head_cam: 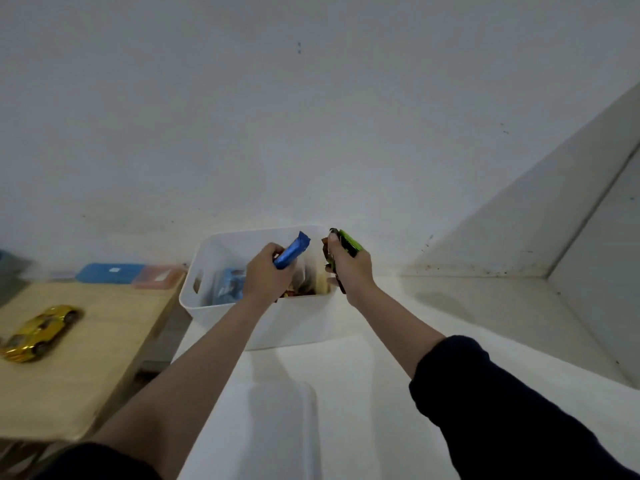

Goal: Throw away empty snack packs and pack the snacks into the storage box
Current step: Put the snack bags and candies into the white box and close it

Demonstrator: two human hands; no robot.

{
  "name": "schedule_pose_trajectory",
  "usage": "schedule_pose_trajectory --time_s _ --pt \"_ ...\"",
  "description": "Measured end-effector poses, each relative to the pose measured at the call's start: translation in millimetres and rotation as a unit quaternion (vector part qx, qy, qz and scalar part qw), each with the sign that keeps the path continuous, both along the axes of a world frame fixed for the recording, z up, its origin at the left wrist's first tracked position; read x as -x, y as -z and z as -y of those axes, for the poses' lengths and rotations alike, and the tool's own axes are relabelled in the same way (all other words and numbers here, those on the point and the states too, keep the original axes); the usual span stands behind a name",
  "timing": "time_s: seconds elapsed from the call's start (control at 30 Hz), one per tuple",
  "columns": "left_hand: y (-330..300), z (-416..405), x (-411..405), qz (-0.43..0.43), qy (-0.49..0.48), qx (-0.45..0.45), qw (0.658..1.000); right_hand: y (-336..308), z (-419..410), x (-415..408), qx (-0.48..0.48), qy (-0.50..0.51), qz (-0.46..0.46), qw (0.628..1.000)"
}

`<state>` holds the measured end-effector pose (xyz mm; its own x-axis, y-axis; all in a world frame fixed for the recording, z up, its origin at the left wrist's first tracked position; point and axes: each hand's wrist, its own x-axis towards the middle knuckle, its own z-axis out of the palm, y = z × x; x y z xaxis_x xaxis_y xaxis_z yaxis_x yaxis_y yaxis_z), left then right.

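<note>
Head view – left hand grips a blue snack, right hand grips green packs – the storage box looks partly filled already.

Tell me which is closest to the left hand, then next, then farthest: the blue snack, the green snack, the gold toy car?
From the left hand:
1. Blue snack, held in that hand over the white box.
2. Green snack, in the right hand.
3. Gold toy car, far left on the wooden table.
</note>
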<state>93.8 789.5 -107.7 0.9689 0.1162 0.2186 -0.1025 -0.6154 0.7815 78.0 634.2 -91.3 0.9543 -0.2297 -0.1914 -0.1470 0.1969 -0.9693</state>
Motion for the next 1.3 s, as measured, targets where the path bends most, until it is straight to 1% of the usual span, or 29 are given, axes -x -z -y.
schedule_pose_trajectory --time_s 0.07,0.17,0.33,0.4,0.5,0.53,0.6,0.67,0.7,0.8,0.87,0.93,1.0,1.03,1.07,1.1,1.17,1.23,1.3 --pt "2 -17 -14 -0.020 0.002 -0.018 1.000 5 -18 -14 -0.004 0.008 0.008 1.000" --pt "12 -30 -31 -0.067 0.019 -0.017 0.997 23 -35 -33 0.011 0.036 0.022 0.999" --pt "34 -32 -49 -0.123 0.057 -0.016 0.991 50 -44 -51 0.086 0.047 0.058 0.994" --pt "42 -34 -55 -0.174 0.073 0.026 0.982 56 -44 -54 0.111 0.044 0.081 0.990" --pt "46 -38 -61 -0.279 0.103 0.115 0.948 64 -46 -56 0.155 0.028 0.119 0.980" --pt "46 -39 -61 -0.302 0.114 0.128 0.938 65 -46 -56 0.170 0.026 0.129 0.977" --pt "45 -38 -62 -0.317 0.129 0.164 0.925 68 -48 -53 0.193 0.029 0.156 0.968" --pt "42 -34 -59 -0.304 0.111 0.205 0.924 66 -48 -48 0.207 0.032 0.173 0.962" --pt "43 -33 -59 -0.287 0.088 0.208 0.931 66 -48 -46 0.212 0.037 0.176 0.961" --pt "48 -34 -58 -0.214 0.015 0.165 0.963 65 -49 -41 0.247 0.067 0.179 0.950" --pt "47 -33 -49 -0.126 -0.007 0.108 0.986 66 -50 -36 0.279 0.068 0.187 0.940" --pt "44 -33 -34 0.004 -0.010 0.030 0.999 68 -49 -27 0.328 0.064 0.206 0.920" --pt "46 -33 -15 0.130 0.004 -0.042 0.991 72 -48 -13 0.384 0.080 0.234 0.890" --pt "52 -34 -4 0.173 0.008 -0.073 0.982 77 -48 -3 0.411 0.095 0.247 0.873" --pt "60 -35 8 0.198 0.008 -0.100 0.975 82 -48 8 0.434 0.110 0.253 0.858" --pt "71 -36 22 0.208 0.008 -0.121 0.970 90 -49 21 0.452 0.120 0.250 0.848" --pt "92 -40 56 0.195 0.015 -0.151 0.969 108 -52 50 0.473 0.120 0.221 0.845" --pt "116 -49 89 0.158 0.023 -0.162 0.974 131 -57 82 0.475 0.098 0.178 0.856" --pt "138 -63 119 0.093 0.008 -0.173 0.980 155 -64 115 0.476 0.069 0.119 0.869"
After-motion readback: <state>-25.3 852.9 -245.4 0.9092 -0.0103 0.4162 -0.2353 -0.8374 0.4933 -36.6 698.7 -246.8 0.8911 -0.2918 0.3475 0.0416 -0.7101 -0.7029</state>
